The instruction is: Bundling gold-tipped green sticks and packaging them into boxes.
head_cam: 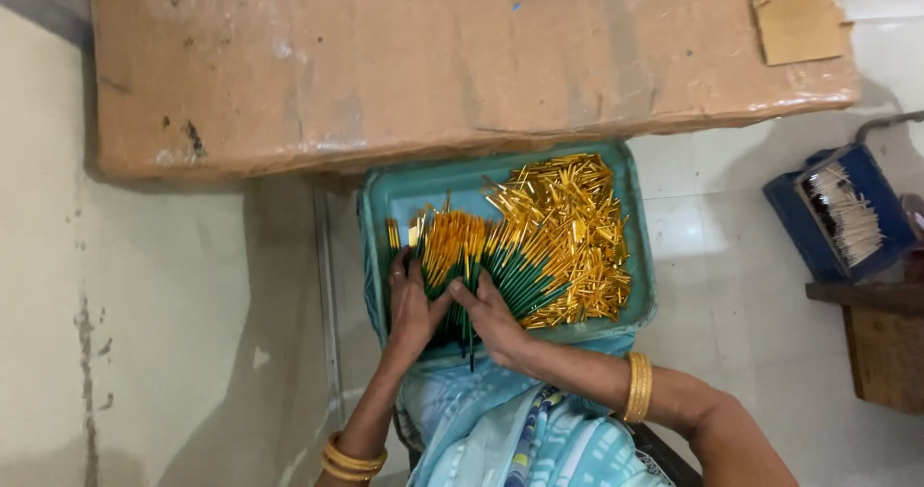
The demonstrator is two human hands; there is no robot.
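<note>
At the far left there is only the pale floor (58, 256), stained in a streak, and above it the big cardboard box (462, 59) reaches across most of the view. Coming inward, my left hand (409, 304), bangles (351, 460) on the wrist, lies flat with the fingers stretched forward against the left side of a bundle of thin green sticks (457, 266) with yellow tips. My right hand (496, 319) presses in on the bundle's other side, fingers curved, and my thumbs nearly meet in front; the two hands squeeze the sticks together between them rather than pinching any single one. The bundle stands fanned out inside the teal tray (380, 208), which rests on my lap just under the edge of the box. To the right of my hands, more green sticks lean into a loose heap of short gold tubes (577, 227) that fills the tray's right half. My right forearm carries gold bangles (637, 388). Farther right, well apart on the white tiles, a blue box (828, 213) holds pale sticks, next to a wooden stool (881, 343).
</note>
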